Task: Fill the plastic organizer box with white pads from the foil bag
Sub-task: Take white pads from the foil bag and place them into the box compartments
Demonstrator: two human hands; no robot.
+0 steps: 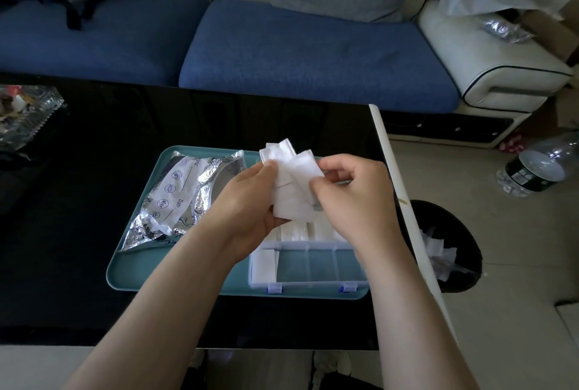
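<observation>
Glossy black table (pixel 78 233), white edge, holds a smooth teal tray (pixel 175 270). Clear plastic organizer box (pixel 313 283) sits near-R on tray. Above it L hand (pixel 250 201) & R hand (pixel 351 198), fingers curled, pinch a soft bunch of white pads (pixel 294 167). Crinkly foil bag (pixel 181 198) lies tray-L. Blue fabric sofa (pixel 297 54) beyond.

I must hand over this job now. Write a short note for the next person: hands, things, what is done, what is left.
Left hand and right hand both grip a bunch of white pads above the organizer box.
Foil bag lies crumpled on the teal tray, left of the box.
Done: pads in the far row, where visible, and the near-left compartment.
Left: the other near compartments look empty.
</observation>
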